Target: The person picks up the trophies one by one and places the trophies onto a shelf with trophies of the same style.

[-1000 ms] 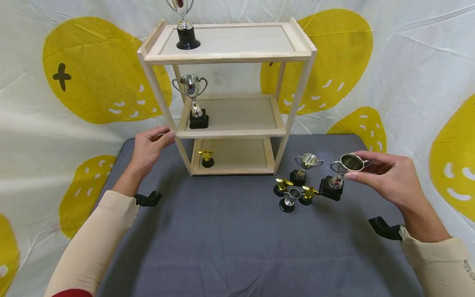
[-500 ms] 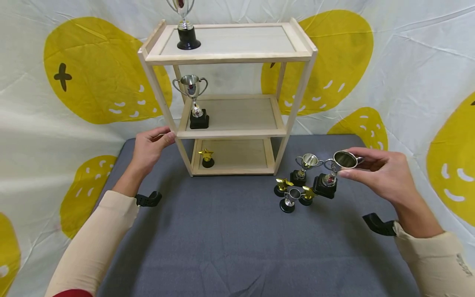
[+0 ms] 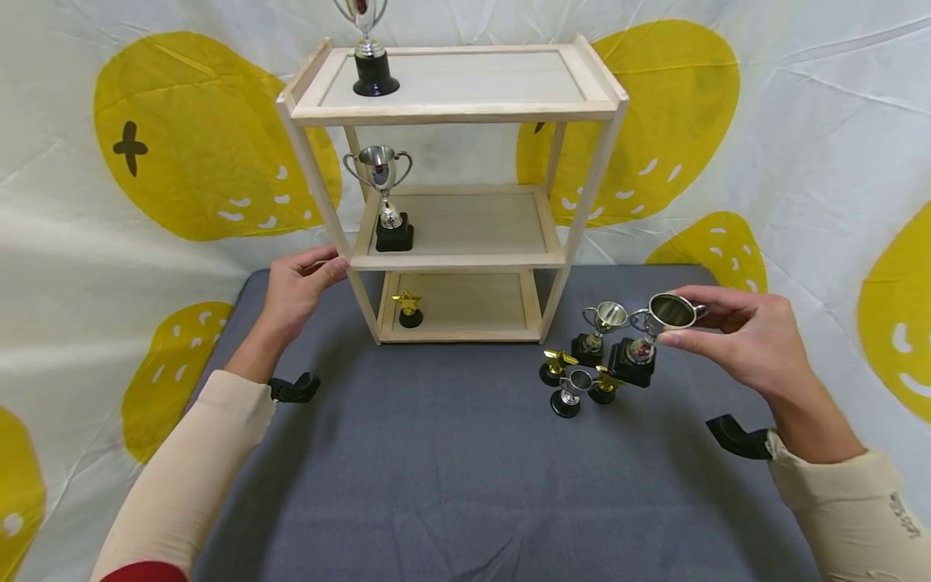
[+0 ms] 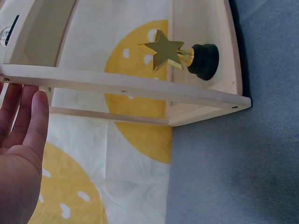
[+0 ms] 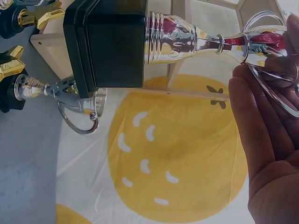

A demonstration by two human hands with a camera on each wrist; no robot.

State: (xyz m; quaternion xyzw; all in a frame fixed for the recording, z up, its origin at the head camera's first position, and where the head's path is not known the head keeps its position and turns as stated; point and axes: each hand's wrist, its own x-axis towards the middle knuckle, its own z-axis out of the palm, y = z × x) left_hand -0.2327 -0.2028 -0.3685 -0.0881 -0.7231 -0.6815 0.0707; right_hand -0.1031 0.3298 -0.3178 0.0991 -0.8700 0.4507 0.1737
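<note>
While your right hand [image 3: 756, 339] gripped the bowl of a silver cup trophy [image 3: 638, 354] between thumb and fingers, your left hand [image 3: 298, 291] pinched the front left post of the wooden shelf [image 3: 473, 263], level with its middle tier. You held that trophy roughly upright, between the shelf's front right corner and the right edge of the tabletop [image 3: 436, 461]; whether its black base touched the cloth was unclear. Just beside it, toward the shelf, you had a shorter silver cup [image 3: 607, 319] standing behind the rest of the cluster. The small silver cup [image 3: 573, 392] stood closest to the tabletop's front edge, with one gold-topped trophy [image 3: 550, 373] behind it to the left and another gold-topped piece [image 3: 604, 384] to its right, partly hidden. On the shelf before you, a tall trophy [image 3: 374, 74] stood near the top tier's left edge, a two-handled cup [image 3: 389, 217] near the middle tier's left edge, and a gold star trophy [image 3: 409, 305] toward the bottom tier's front left corner.
</note>
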